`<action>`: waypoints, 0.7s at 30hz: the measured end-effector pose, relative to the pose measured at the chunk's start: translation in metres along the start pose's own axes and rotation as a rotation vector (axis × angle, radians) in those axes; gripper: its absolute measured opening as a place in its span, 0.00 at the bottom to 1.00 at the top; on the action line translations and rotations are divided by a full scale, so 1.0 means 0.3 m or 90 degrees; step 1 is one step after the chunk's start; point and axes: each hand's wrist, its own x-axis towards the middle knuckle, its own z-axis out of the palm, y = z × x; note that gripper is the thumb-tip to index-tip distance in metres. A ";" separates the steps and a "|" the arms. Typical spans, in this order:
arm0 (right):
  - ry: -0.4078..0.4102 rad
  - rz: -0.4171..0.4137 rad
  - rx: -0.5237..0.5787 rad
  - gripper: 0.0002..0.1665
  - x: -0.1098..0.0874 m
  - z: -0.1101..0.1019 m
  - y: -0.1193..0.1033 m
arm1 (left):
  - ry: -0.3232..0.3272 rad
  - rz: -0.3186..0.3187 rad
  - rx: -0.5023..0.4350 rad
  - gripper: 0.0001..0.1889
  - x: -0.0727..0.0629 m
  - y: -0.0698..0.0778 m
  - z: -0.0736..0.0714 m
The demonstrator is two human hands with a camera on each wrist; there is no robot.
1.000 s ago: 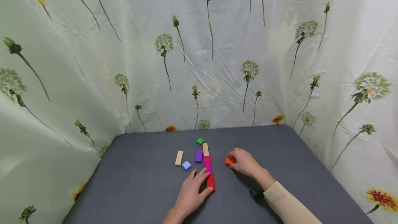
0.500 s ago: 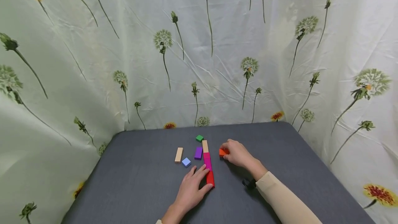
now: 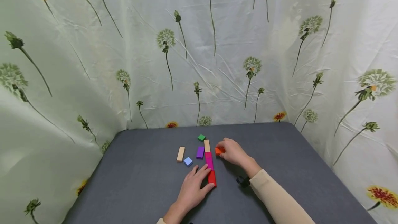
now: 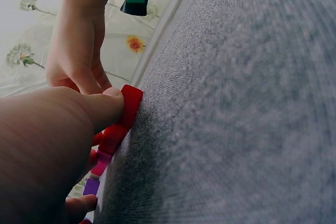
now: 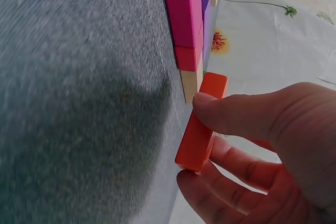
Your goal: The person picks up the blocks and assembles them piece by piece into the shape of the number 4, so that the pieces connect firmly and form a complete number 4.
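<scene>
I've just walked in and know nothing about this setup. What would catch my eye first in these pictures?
Probably the bright row of blocks running away from the person across the dark gray table, with the left hand touching its near part. Next, the orange block held in the right hand, just right of the row. Behind everything hangs a pale cloth printed with dandelions.

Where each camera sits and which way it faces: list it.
Head: on the head, looking down and forward at the flat grey tabletop; left hand and right hand show.
Left wrist: at that wrist, facing the red rectangular block; both hands show.
Right wrist: at that wrist, facing the orange rectangular block; both hands show partly.
Head and right wrist share the orange block.
</scene>
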 end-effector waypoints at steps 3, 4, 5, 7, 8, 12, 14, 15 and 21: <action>-0.005 -0.002 0.001 0.15 0.009 0.007 -0.007 | -0.005 -0.008 -0.003 0.31 0.001 0.002 -0.001; -0.006 -0.003 0.005 0.15 0.010 0.009 -0.009 | -0.006 -0.010 -0.003 0.31 0.002 0.003 -0.001; -0.008 -0.002 0.008 0.15 0.011 0.011 -0.012 | -0.007 -0.011 -0.002 0.32 0.002 0.004 0.000; -0.012 -0.002 0.009 0.15 0.015 0.016 -0.015 | -0.008 -0.011 -0.002 0.32 0.001 0.004 -0.001; -0.014 0.000 0.010 0.15 0.016 0.018 -0.017 | -0.009 -0.011 -0.003 0.32 0.001 0.005 -0.001; -0.019 0.003 0.009 0.15 0.018 0.028 -0.021 | -0.008 -0.009 -0.004 0.31 -0.001 0.006 -0.001; -0.019 0.002 0.011 0.15 0.019 0.030 -0.023 | -0.006 -0.009 -0.004 0.31 -0.001 0.006 -0.001; -0.019 0.001 0.010 0.15 0.020 0.032 -0.024 | -0.005 -0.008 -0.005 0.31 -0.002 0.006 -0.001; -0.026 0.002 0.004 0.15 0.026 0.036 -0.031 | -0.006 -0.007 -0.005 0.31 -0.001 0.002 -0.005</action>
